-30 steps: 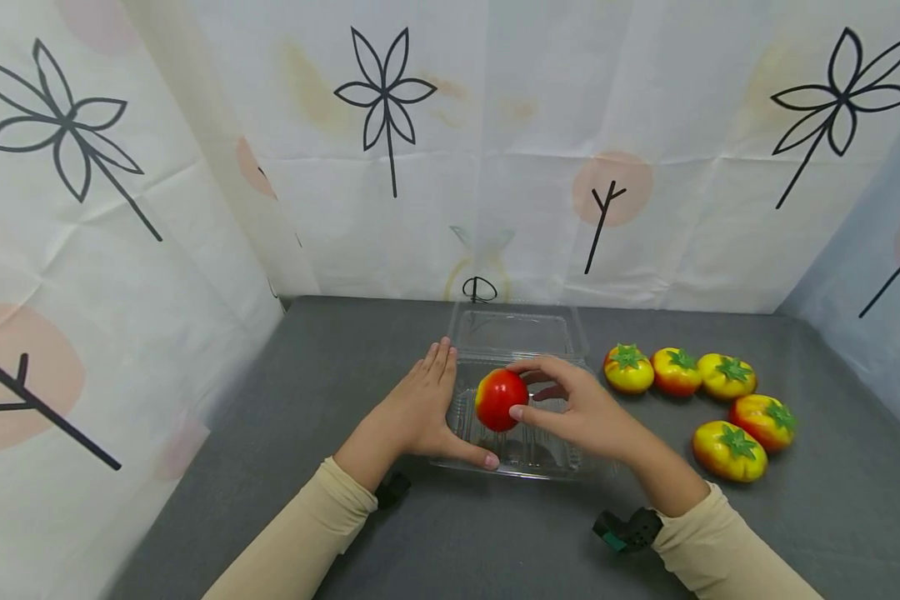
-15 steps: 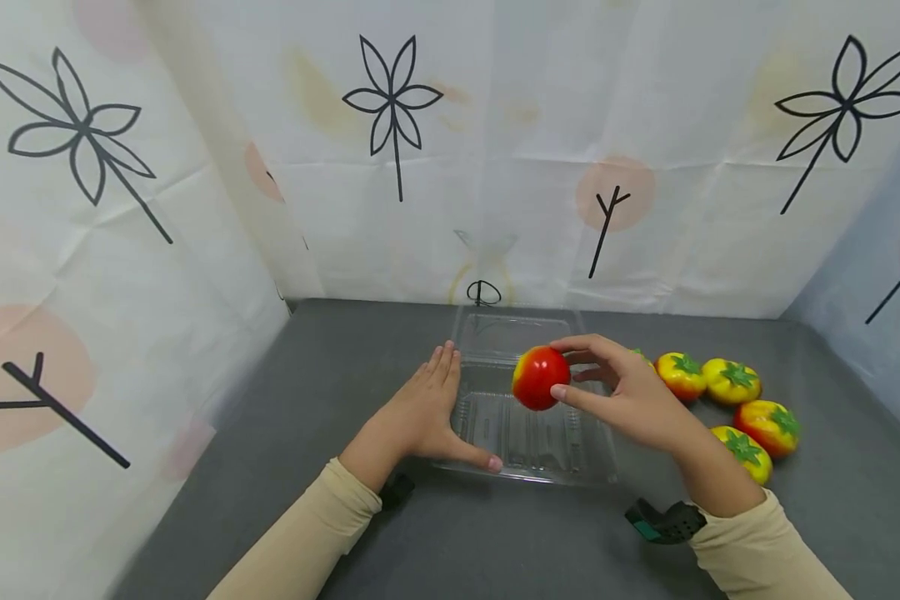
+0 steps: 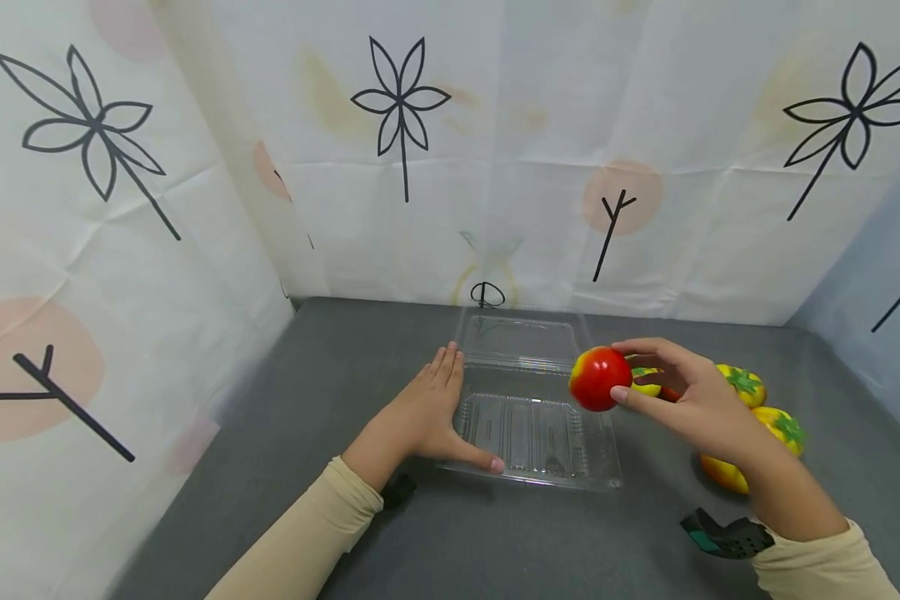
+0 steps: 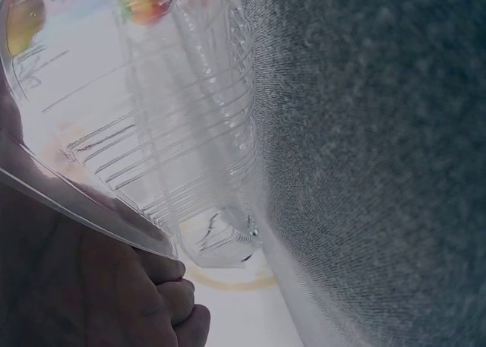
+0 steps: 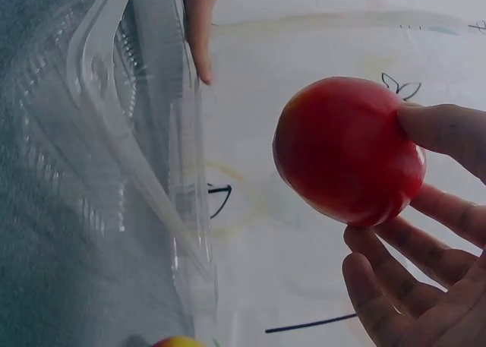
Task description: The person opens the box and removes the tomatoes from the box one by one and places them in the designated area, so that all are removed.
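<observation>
Right grip: fingertips clamped on red tomato, now lifted out of the clear container and rightward toward desk tomatoes. Left grip flat, fingers apart, steadying emptied container. Removal likely underway.

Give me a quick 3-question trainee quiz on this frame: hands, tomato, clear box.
1. True or false: the red tomato lies inside the clear plastic box.
2. Which hand touches the box? A) left hand B) right hand C) both
3. Fill in: the other tomatoes lie on the grey table to the ____ of the box.

Key:
1. False: the right hand holds it in the air, over the box's right edge.
2. A
3. right
</observation>
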The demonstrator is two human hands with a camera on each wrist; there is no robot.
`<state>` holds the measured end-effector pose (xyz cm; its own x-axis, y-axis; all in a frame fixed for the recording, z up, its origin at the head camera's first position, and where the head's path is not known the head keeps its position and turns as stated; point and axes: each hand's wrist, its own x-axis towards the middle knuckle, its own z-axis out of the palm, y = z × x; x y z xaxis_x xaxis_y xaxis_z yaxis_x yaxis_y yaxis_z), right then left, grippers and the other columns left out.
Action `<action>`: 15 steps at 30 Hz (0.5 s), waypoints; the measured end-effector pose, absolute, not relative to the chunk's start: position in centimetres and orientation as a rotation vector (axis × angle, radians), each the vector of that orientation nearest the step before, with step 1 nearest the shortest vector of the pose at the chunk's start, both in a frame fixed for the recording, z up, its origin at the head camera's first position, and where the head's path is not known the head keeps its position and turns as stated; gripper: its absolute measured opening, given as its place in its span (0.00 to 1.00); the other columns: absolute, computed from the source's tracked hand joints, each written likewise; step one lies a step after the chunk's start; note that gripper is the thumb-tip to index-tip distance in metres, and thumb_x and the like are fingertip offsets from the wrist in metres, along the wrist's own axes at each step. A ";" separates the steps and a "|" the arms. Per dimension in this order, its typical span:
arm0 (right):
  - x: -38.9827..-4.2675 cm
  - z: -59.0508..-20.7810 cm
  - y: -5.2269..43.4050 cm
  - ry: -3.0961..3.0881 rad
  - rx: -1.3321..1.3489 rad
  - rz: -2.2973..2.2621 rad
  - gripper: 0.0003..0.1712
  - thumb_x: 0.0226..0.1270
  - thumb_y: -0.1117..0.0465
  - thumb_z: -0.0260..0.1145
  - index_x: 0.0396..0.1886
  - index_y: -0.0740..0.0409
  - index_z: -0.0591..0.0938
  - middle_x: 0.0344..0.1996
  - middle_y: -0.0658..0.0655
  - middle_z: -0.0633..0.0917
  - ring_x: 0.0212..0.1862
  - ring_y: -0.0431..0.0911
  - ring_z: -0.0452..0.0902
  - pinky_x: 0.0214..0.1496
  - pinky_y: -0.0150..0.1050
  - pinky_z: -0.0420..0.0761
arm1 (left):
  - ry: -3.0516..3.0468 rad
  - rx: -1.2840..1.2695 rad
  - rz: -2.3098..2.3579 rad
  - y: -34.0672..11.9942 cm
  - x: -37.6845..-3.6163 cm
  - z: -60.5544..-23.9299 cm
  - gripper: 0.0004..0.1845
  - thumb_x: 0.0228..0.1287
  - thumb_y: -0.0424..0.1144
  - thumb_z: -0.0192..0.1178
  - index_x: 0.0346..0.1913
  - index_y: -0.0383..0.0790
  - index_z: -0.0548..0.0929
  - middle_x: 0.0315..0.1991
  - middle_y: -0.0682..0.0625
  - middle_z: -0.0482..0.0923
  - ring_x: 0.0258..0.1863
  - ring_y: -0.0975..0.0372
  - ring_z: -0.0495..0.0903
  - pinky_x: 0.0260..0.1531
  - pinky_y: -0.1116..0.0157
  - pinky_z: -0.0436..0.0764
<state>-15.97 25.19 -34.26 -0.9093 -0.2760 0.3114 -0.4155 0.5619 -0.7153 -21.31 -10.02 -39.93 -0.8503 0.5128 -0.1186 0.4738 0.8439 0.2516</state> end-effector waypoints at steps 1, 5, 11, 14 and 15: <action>-15.9 -34.4 25.5 -2.632 0.578 1.262 0.30 0.70 0.61 0.76 0.69 0.49 0.79 0.60 0.55 0.84 0.52 0.34 0.84 0.49 0.27 0.87 | 2.839 0.767 0.316 -10.0 -21.3 -39.9 0.85 0.40 0.88 0.65 0.86 0.35 0.35 0.87 0.43 0.23 0.88 0.53 0.28 0.87 0.51 0.43; -15.6 -34.6 26.6 -2.645 0.546 1.265 0.30 0.70 0.61 0.76 0.69 0.49 0.78 0.59 0.55 0.84 0.51 0.33 0.84 0.47 0.28 0.88 | 2.828 0.763 0.317 -9.9 -21.3 -39.9 0.85 0.40 0.88 0.65 0.86 0.36 0.34 0.87 0.43 0.23 0.88 0.52 0.28 0.87 0.51 0.42; -15.6 -34.4 27.8 -2.663 0.548 1.250 0.29 0.70 0.62 0.76 0.68 0.50 0.79 0.57 0.46 0.84 0.50 0.32 0.86 0.46 0.28 0.88 | 2.826 0.758 0.337 -9.9 -21.2 -39.9 0.86 0.40 0.89 0.65 0.86 0.37 0.34 0.87 0.42 0.24 0.88 0.51 0.28 0.87 0.50 0.43; -15.7 -34.3 28.3 -2.674 0.553 1.229 0.29 0.70 0.62 0.76 0.68 0.51 0.79 0.57 0.43 0.84 0.50 0.30 0.85 0.45 0.28 0.88 | 2.836 0.752 0.333 -9.9 -21.2 -39.9 0.86 0.39 0.89 0.65 0.86 0.37 0.34 0.88 0.43 0.24 0.88 0.52 0.29 0.87 0.50 0.43; -15.7 -34.3 28.5 -2.681 0.551 1.218 0.29 0.70 0.62 0.76 0.68 0.51 0.79 0.57 0.43 0.84 0.50 0.29 0.85 0.45 0.29 0.88 | 2.836 0.750 0.331 -9.9 -21.2 -39.9 0.86 0.39 0.89 0.65 0.86 0.37 0.34 0.87 0.43 0.23 0.88 0.52 0.28 0.87 0.50 0.43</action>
<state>-15.71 28.46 -34.26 -0.9221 -0.2682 0.2790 -0.3866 0.6036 -0.6973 -21.23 -9.88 -39.91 -0.8542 0.5047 -0.1250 0.4624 0.8473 0.2614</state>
